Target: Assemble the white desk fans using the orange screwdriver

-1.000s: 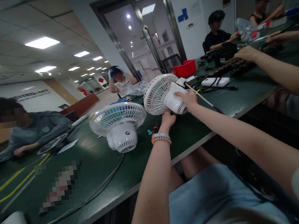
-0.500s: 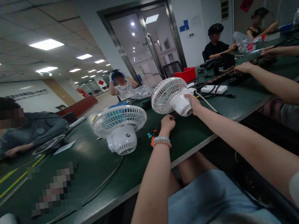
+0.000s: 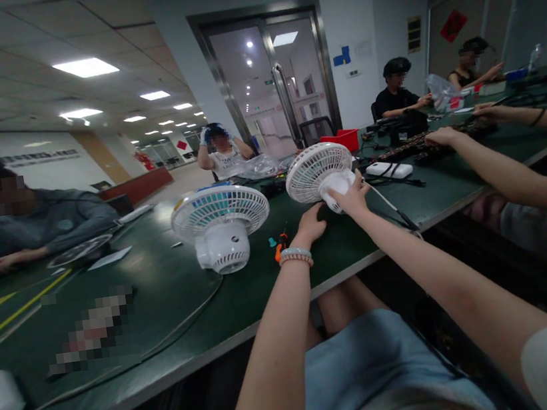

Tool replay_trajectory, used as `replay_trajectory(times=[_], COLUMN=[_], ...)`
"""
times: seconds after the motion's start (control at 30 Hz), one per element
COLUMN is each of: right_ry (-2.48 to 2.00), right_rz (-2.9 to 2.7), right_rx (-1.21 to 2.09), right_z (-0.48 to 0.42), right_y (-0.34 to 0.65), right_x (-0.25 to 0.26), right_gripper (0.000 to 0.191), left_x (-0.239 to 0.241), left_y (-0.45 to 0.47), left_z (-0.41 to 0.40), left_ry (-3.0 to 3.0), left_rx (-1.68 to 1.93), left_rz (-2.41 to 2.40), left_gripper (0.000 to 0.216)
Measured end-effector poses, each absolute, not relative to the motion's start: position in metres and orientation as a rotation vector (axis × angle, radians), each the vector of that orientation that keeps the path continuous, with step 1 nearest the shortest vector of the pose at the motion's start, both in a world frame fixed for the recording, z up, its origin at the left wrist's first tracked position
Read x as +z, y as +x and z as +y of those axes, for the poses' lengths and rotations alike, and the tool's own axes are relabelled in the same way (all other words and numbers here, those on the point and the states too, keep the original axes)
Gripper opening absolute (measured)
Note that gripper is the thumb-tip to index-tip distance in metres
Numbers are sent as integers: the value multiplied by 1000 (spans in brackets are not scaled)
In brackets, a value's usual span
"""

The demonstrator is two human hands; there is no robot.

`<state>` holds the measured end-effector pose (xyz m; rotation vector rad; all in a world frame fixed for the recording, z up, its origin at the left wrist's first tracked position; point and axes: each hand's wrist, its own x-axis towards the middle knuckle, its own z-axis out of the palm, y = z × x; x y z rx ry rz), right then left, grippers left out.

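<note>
My right hand [image 3: 351,196] is closed round the rear motor housing of a small white fan [image 3: 318,171], its thumb across the housing and fingers round the far side. The fan is tilted, its round grille facing up and away from me. Just left of that housing, my left hand [image 3: 311,224] is low over the table with bent fingers; its fingertips are hidden, and I cannot make out what they hold. A second white fan [image 3: 223,246] rests tilted on the table further left. Between it and my left hand lie an orange-handled screwdriver [image 3: 278,251] and a small teal piece [image 3: 272,241].
A pale cord [image 3: 189,330] runs along the front of the green table [image 3: 164,293]. Right of my fan lies a white box with black cord [image 3: 390,170]. Behind stands a red bin [image 3: 343,139]. A neighbour's arms [image 3: 490,166] reach in from the right; other people sit around.
My right hand has shifted its hold on the fan housing, the thumb now across its near side. The fan has tipped slightly, and my left hand has come closer to its base.
</note>
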<state>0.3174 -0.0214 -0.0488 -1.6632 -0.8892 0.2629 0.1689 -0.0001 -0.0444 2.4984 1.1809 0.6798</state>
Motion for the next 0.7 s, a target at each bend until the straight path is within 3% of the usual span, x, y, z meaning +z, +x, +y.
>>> replay_trajectory(times=[0.07, 0.27, 0.57, 0.7], right_ry=[-1729, -1855, -1836, -1814], right_rz=[-1020, -1119, -1258, -1373], right_rx=[179, 130, 174, -112], right_z=[-33, -46, -67, -103], right_y=[310, 311, 309, 288], right_x=[-46, -41, -44, -47], right_gripper=[104, 83, 85, 90], left_x=[-44, -44, -41, -36], left_y=[170, 169, 157, 155], left_z=[-3, -3, -4, -14], left_ry=[2497, 2458, 2489, 2582], left_rx=[698, 792, 922, 986], left_rz=[1161, 1296, 1420, 1432], left_gripper=[66, 60, 50, 47])
